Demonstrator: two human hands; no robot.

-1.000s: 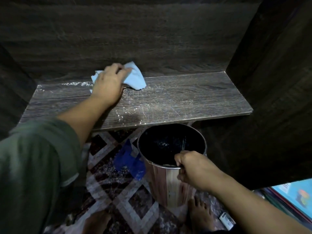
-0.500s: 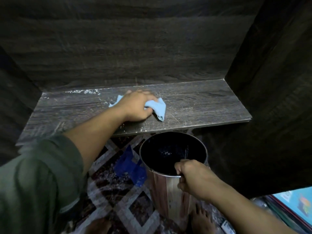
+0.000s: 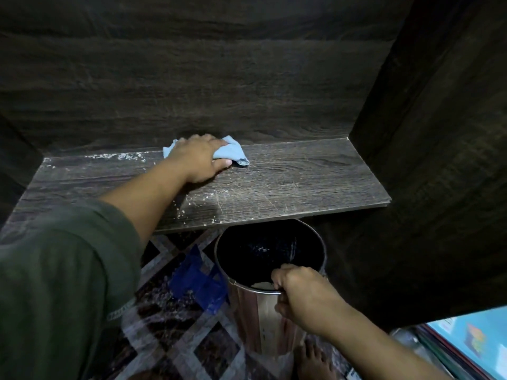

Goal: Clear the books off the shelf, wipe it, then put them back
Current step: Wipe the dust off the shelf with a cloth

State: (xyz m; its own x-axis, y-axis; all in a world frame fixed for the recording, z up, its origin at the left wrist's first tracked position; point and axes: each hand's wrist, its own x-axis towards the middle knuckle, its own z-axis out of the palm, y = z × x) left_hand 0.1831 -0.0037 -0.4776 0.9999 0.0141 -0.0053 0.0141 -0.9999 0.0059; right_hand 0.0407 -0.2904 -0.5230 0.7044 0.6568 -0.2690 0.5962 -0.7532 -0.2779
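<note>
The dark wooden shelf [image 3: 301, 174] carries no books and is speckled with pale crumbs and dust, thickest along its back left edge. My left hand [image 3: 201, 157] grips a light blue cloth [image 3: 233, 153] and presses it on the shelf near the back wall, about mid-width. Below the shelf's front edge stands a metal bin [image 3: 255, 311] with a dark inside and some pale debris in it. My right hand [image 3: 301, 297] grips the bin's near rim. A stack of books [image 3: 472, 344] shows at the bottom right corner.
The shelf sits in a dark wooden alcove with a side wall [image 3: 439, 160] close on the right. A blue plastic scrap [image 3: 197, 281] lies on the patterned floor left of the bin. A bare foot [image 3: 315, 360] is beside the bin's base.
My left hand slid the cloth from the back left toward the front middle of the shelf, then back to the rear edge further right. The right hand kept its hold on the bin.
</note>
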